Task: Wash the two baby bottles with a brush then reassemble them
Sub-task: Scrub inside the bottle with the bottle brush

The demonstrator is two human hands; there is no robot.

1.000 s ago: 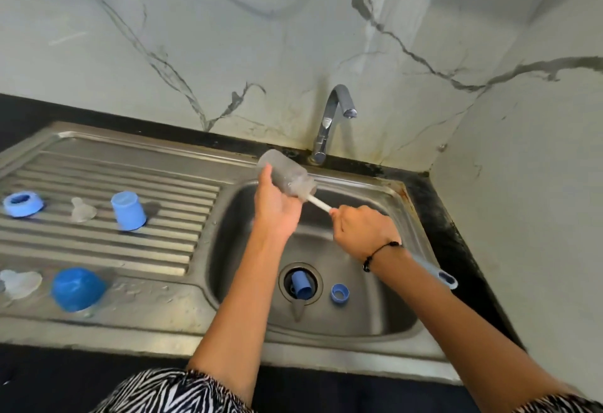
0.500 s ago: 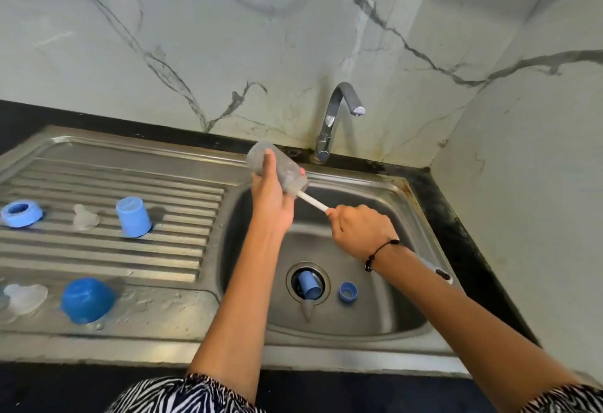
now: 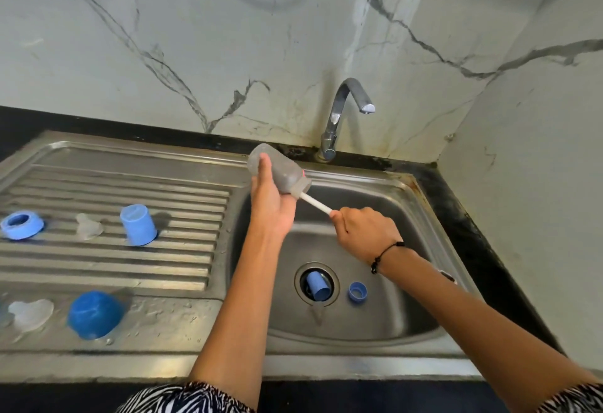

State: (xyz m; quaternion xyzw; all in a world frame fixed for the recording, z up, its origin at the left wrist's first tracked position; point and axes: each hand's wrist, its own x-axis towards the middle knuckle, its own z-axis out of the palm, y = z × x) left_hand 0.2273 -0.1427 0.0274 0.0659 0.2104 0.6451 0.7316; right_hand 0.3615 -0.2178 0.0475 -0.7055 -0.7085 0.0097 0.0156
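Left hand [image 3: 272,203] wrapped round clear bottle [image 3: 277,169], tipped over sink [image 3: 421,203] so drips fall in. Right hand [image 3: 365,230], fingers [image 3: 342,216] curled tight on brush [image 3: 315,202], bristles deep inside. In sink: blue tube [image 3: 317,286] in drain, small ring [image 3: 357,292]. Blue caps on draining board [image 3: 114,259].

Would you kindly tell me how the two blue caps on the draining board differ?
The tall blue cap is a narrow, flat-topped cylinder standing on the ridged part; the rounded blue cap is wider, dome-shaped and darker, sitting on the flat wet strip nearer the front edge. Both are blue and lie mouth-down on the draining board, each beside a clear teat.
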